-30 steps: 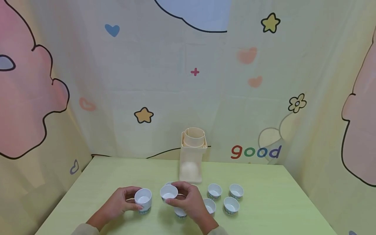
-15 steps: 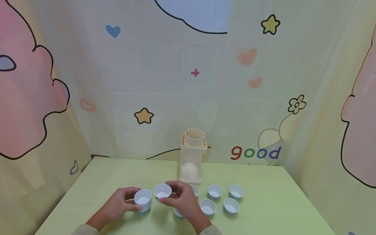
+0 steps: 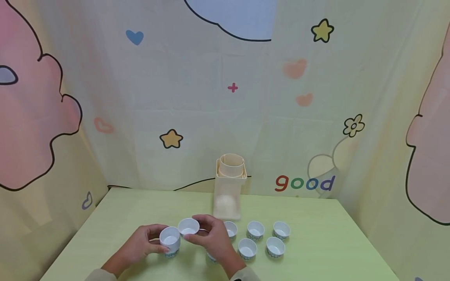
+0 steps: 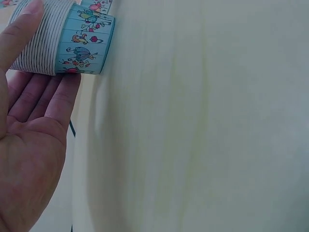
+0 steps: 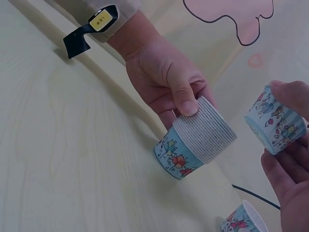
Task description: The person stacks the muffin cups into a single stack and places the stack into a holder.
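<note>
Nested stack of round, blue floral-printed paper cups (image 3: 170, 239), one: lower centre-left of the head view, held between thumb and fingers of the left grip (image 3: 143, 242). Single matching paper cup (image 3: 188, 228), one: just right of it, pinched by the right grip (image 3: 215, 237). Loose matching paper cups (image 3: 255, 231), six, one mostly hidden: lower centre-right, on the pale yellow-green worktop (image 3: 323, 257).
</note>
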`<state>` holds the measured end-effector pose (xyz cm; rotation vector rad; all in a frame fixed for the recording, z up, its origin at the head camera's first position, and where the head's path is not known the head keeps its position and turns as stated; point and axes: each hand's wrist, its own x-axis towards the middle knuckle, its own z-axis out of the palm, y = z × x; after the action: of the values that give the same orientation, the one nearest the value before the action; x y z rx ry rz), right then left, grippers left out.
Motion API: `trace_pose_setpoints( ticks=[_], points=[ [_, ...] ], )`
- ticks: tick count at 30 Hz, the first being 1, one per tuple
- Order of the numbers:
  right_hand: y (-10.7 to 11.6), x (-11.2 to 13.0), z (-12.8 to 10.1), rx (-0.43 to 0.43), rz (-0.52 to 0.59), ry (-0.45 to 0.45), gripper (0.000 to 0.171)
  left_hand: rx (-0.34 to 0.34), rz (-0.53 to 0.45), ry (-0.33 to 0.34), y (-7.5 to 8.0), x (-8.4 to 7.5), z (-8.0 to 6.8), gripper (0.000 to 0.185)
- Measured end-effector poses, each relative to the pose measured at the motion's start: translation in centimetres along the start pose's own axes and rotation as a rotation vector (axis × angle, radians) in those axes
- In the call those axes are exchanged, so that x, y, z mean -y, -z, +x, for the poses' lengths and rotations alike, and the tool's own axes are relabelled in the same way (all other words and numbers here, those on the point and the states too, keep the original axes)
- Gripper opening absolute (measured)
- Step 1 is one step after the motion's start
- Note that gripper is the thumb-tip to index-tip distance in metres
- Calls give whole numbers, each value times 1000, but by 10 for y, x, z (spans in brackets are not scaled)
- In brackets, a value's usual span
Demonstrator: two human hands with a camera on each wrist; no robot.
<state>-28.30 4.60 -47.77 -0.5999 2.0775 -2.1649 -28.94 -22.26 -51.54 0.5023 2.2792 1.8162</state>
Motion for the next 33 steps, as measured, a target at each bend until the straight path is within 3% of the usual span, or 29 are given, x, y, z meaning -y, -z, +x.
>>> trace_pose_setpoints(
  ticks=[19,33],
  points=[
    [-18,-2,10,-1,-34,19,49,14,-34,-36,0,1,1,70],
    [-35,-11,16,-2,-17,25,49,4,5,-42,0,0,2,68]
  ],
)
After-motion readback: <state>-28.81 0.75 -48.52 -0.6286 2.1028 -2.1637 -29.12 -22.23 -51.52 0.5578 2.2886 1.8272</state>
